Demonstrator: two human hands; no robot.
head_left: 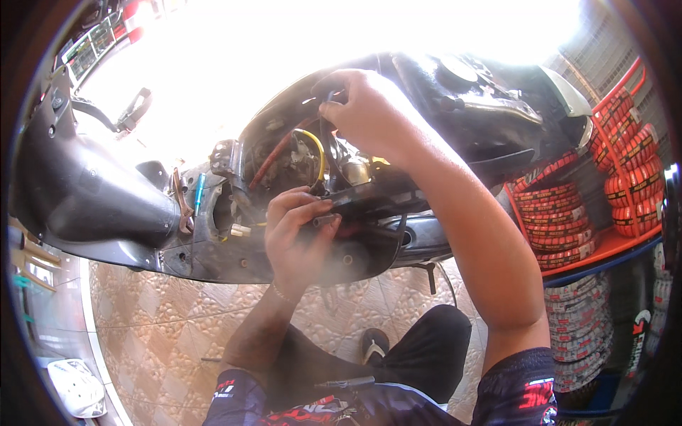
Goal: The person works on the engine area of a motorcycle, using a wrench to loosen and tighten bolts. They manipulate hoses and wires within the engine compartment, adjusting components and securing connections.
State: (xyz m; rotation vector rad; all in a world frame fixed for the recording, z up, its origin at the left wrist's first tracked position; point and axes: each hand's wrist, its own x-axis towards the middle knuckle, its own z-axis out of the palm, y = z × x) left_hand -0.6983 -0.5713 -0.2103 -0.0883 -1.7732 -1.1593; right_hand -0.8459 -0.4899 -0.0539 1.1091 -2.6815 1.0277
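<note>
A motor scooter with black body panels stands across in front of me, its middle opened up. My left hand is at the near edge of the opening, thumb and fingers closed on a short black tube-like piece. Over the far part of the opening my right hand is bent inward, its fingers curled; what they grip is hidden. A thin black hose runs down just below its thumb. Between the hands lie a curved yellow hose, a reddish-brown hose and a round metal engine part.
A wrench and a slim blue tool rest on the scooter's floorboard. To the right, red-wrapped tyres are stacked on an orange rack, with more tyres below. A white object stands at lower left. Bright glare washes out the background.
</note>
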